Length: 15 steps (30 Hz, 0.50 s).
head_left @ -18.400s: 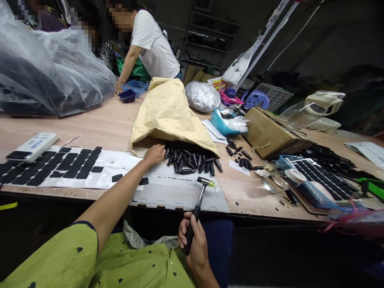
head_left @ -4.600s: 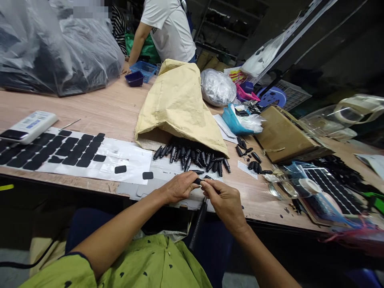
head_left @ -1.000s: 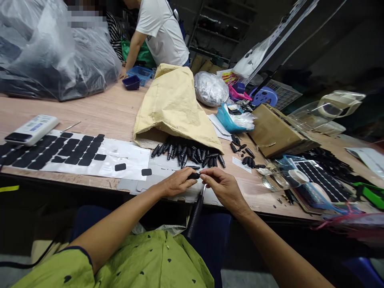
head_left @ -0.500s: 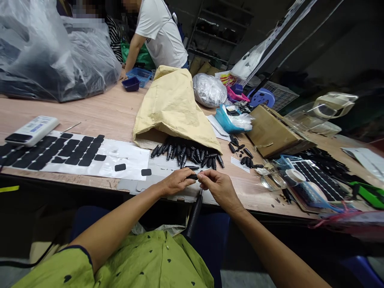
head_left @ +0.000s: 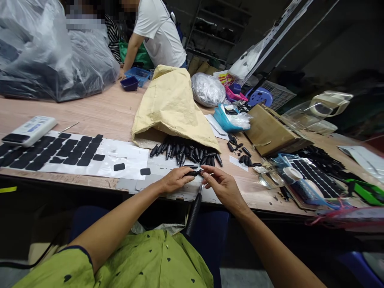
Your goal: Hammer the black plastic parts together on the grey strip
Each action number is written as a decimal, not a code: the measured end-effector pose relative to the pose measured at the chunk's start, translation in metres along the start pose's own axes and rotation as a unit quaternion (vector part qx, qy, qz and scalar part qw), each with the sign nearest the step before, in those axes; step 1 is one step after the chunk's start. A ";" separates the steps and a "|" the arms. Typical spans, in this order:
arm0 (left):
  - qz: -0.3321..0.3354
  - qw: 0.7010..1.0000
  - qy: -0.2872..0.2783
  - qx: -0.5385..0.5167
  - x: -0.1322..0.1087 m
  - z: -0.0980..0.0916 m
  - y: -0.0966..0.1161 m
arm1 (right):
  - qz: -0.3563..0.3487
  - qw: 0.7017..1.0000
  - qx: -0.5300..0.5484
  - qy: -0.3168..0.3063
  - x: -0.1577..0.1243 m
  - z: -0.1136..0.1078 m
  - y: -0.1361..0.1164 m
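watching remotely: left hand (head_left: 176,179) grips one black part (head_left: 195,173) in front of the sack (head_left: 168,106); right hand (head_left: 221,183) at its end, pinch unclear to me. part seems mid-work; loose pile (head_left: 181,153) remains, done or undone i can't tell.

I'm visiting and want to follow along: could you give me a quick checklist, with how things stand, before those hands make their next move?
1. Black part held: ok, it is in the left hand.
2. Right hand touching the part: cannot tell; it is at the part's end, but contact is unclear.
3. Black-handled tool wholly on the table: not ok, its handle extends past the edge.
4. Tool's far end in clear view: not ok, the right hand seems to cover it.
5. Sack open: ok, its mouth faces the person, with a pile of black parts there.
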State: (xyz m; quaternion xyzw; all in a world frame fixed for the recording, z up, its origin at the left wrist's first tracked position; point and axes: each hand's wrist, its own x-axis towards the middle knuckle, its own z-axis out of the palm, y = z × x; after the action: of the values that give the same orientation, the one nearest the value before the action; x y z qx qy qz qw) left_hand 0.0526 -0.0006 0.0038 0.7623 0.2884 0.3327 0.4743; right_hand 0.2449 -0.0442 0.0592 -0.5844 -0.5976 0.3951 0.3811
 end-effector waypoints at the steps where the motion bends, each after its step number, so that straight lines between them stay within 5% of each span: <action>1: -0.003 1.000 -0.005 -0.003 0.000 0.000 0.000 | -0.021 1.000 -0.014 -0.006 0.000 -0.001 0.000; 7: -0.003 1.000 -0.020 -0.012 -0.001 -0.001 0.001 | -0.130 0.983 -0.132 -0.012 0.002 -0.003 0.002; 15: 0.004 1.000 -0.007 -0.004 0.000 0.001 -0.005 | -0.125 0.981 -0.146 0.005 0.004 0.001 0.007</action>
State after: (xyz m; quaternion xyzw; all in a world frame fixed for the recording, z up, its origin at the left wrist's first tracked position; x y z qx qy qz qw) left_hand 0.0525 0.0010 -0.0011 0.7639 0.2804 0.3303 0.4783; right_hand 0.2470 -0.0405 0.0527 -0.5562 -0.7152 0.2502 0.3412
